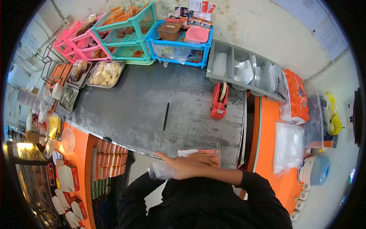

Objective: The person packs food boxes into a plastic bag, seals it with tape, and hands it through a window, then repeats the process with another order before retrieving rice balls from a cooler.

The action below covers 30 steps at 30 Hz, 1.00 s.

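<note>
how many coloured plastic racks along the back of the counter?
3. Pink rack far left, teal rack in the middle, blue basket right of it, beside the grey divided tray. All sit against the wall; more could be hidden at the distorted left edge.

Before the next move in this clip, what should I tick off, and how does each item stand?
1. right hand flat, fingers spread, at the near edge of the grey counter: ok.
2. red packet lying on the counter, partly under the hand: ok.
3. clear plastic bag gripped, or only touching the wrist: cannot tell.
4. left hand, what it holds: cannot tell, not clearly in view.
5. black pen and red tape dispenser apart from the hands: ok.
</note>
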Available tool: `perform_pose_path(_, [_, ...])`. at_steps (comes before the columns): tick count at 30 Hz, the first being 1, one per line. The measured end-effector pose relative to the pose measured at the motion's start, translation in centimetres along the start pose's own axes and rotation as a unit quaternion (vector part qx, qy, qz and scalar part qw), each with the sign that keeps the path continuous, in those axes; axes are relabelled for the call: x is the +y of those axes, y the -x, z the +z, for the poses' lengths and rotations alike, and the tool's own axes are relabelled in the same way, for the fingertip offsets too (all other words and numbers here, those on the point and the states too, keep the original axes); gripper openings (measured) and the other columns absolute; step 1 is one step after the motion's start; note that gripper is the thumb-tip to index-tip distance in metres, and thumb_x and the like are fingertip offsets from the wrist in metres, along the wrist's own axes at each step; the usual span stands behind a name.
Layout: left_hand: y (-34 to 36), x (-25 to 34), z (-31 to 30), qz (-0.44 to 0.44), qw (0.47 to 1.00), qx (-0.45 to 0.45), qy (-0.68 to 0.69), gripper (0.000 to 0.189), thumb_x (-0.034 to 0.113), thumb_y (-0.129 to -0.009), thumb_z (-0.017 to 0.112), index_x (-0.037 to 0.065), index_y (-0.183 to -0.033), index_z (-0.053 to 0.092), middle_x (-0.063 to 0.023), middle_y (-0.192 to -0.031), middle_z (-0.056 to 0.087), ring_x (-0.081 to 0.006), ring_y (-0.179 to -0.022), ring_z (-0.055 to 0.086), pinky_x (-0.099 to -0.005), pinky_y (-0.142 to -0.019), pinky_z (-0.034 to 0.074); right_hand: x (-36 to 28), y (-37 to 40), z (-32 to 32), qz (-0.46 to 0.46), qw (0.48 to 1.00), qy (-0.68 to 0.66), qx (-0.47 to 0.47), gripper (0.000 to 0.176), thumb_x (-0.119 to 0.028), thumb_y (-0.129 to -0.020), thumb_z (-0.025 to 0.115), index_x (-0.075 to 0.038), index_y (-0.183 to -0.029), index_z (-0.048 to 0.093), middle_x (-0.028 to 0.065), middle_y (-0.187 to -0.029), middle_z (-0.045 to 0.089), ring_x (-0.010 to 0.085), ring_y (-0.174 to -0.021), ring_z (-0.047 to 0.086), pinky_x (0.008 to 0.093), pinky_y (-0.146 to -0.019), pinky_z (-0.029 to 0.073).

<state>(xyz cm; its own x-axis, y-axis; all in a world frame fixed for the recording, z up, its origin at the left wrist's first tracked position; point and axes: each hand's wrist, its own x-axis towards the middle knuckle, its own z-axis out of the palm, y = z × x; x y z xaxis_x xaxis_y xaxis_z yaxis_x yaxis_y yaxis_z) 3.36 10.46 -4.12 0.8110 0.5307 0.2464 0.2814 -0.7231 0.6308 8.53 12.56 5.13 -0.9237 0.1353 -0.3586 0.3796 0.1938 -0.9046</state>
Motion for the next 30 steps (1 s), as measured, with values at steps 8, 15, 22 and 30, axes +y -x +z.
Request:
perform_pose_path(8, [1.1, -1.0, -4.4, -0.076, 0.971, -0.152, 0.168, 0.052, 0.02, -0.065, 0.063, 0.011, -0.114, 0.051, -0.007, -0.127, 0.044, -0.0218, -0.123, 0.034, -0.0407, -0.099, 0.027, -3.8, 3.4, 0.4, -0.384, 0.916, -0.06, -0.102, 0.044, 0.001, -0.07, 0.052, -0.009, -0.113, 0.048, 0.0125, -0.079, 0.06, 0.0247, -0.07, 0.06, 0.0357, -0.063, 0.045])
perform_pose_path(15, [0.9, 0.6, -2.9, 0.052, 0.996, 0.045, 0.05, 0.037, 0.019, -0.065, 0.061, 0.01, -0.1, 0.056, -0.0036, -0.107, 0.055, -0.0224, -0.109, 0.046, -0.04, -0.093, 0.033, -4.6, 5.7, -1.5, -0.431, 0.891, 0.14, -0.036, 0.017, -0.003, -0.073, 0.054, -0.008, -0.089, 0.054, 0.0047, -0.071, 0.055, 0.0191, -0.063, 0.059, 0.0317, -0.054, 0.045])
perform_pose_path(22, [1.8, 0.8, -2.1, 0.015, 0.997, 0.006, 0.079, 0.038, 0.019, -0.068, 0.057, 0.012, -0.106, 0.055, -0.0035, -0.108, 0.055, -0.0217, -0.11, 0.044, -0.04, -0.093, 0.032, -4.3, -1.0, 0.4, -0.378, 0.848, 0.306, 0.211, 0.013, -0.014, -0.074, 0.054, -0.008, -0.086, 0.052, 0.0058, -0.076, 0.052, 0.0225, -0.069, 0.056, 0.0374, -0.061, 0.045])
perform_pose_path(30, [7.2, -2.4, -2.6, -0.05, 0.998, -0.034, -0.029, 0.041, 0.02, -0.072, 0.053, 0.013, -0.112, 0.053, -0.0033, -0.108, 0.054, -0.021, -0.112, 0.042, -0.0401, -0.093, 0.031, 7.9, 11.7, -7.9, -0.066, 0.819, -0.119, 0.558, 0.028, -0.022, -0.088, 0.046, -0.002, -0.107, 0.05, 0.0023, -0.092, 0.052, 0.0115, -0.089, 0.05, 0.0217, -0.076, 0.036])
